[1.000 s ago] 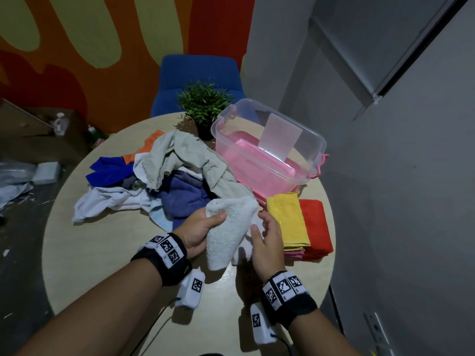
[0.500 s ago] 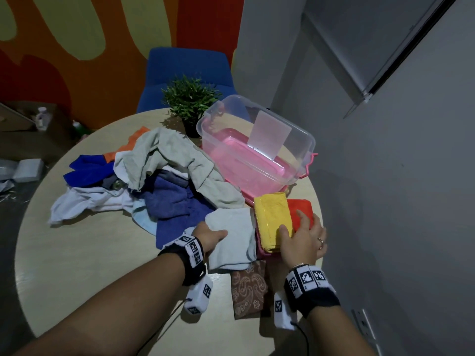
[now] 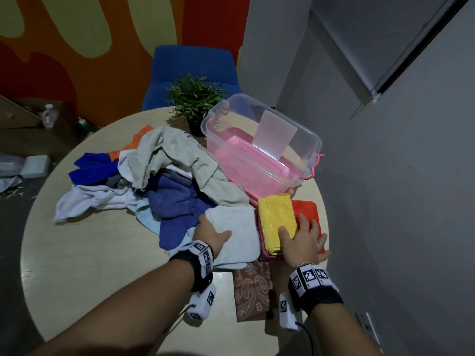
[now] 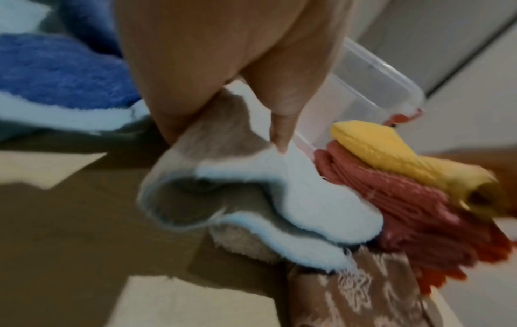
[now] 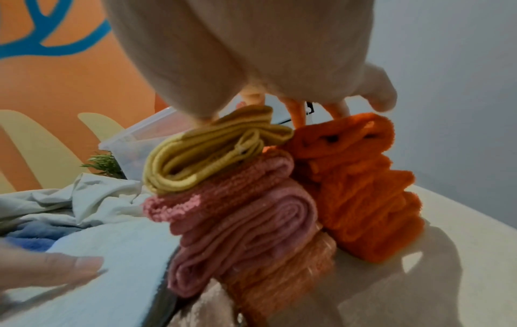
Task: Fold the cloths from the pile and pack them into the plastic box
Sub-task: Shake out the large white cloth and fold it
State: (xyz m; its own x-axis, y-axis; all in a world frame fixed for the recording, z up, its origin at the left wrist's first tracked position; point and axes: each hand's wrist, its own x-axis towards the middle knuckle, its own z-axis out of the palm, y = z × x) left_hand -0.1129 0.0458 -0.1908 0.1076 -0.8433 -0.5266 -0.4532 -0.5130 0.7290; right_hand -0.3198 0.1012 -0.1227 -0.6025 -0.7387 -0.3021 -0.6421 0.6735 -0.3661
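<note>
Head view, landmark: clear plastic box with a pink base (image 3: pixel 262 147), standing at the far right of the round pale table (image 3: pixel 84 255); every place below is given from it.
Unfolded pile: loose heap of beige, blue, white and orange cloths (image 3: pixel 159 181), left of the box and untouched.
Left hand: the left hand (image 3: pixel 213 235) rests on the folded pale-blue terry cloth (image 3: pixel 239 235), near and left of the box, thumb on top; in the left wrist view the fingers appear to reach under its fold, so I judge a light grip.
Brown paisley cloth: folded flat (image 3: pixel 253 289), nearer the person than the box, partly under the pale-blue one.
Folded stack: yellow cloth (image 3: pixel 275 217) on pink layers, just in front of the box, touching the orange folded cloth (image 3: pixel 307 209) to its right.
Right hand: the right hand (image 3: pixel 303 242) lies flat on this stack, fingers spread and straight, pressing, holding nothing.
Doing it well: keep the stack pinned, then set the pale-blue cloth squarely on top, edges aligned.
Risk: the stack leans in the right wrist view; it may topple.
</note>
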